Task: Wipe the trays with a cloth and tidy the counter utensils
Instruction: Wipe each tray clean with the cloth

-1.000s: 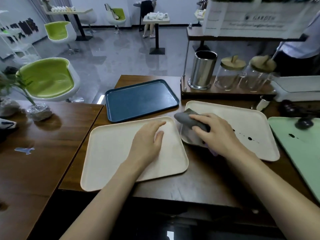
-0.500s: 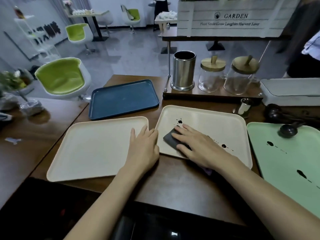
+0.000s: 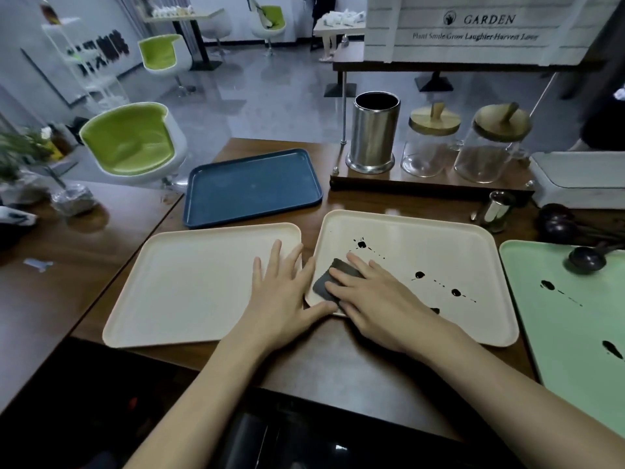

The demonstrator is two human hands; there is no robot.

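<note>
My right hand (image 3: pixel 372 301) presses a grey cloth (image 3: pixel 333 279) flat on the near left corner of a cream tray (image 3: pixel 422 238) marked with dark drops. My left hand (image 3: pixel 282 296) lies flat with fingers apart, across the right edge of a clean cream tray (image 3: pixel 189 279), its thumb touching the stained tray's corner. A blue tray (image 3: pixel 252 186) sits behind them. A mint green tray (image 3: pixel 575 316) with dark spots lies at the right, with a dark spoon (image 3: pixel 588 260) on its far edge.
A steel utensil holder (image 3: pixel 373 133) and two glass jars (image 3: pixel 433 143) with wooden lids stand on a wooden shelf behind the trays. A small metal cup (image 3: pixel 497 211), more dark spoons (image 3: pixel 558 225) and a white appliance (image 3: pixel 581 179) sit at the right. A green chair (image 3: pixel 130 140) stands beyond the counter.
My right hand brought the cloth down flat onto the stained tray's near left corner. My left hand slid right to the clean tray's edge. The view has shifted right.
</note>
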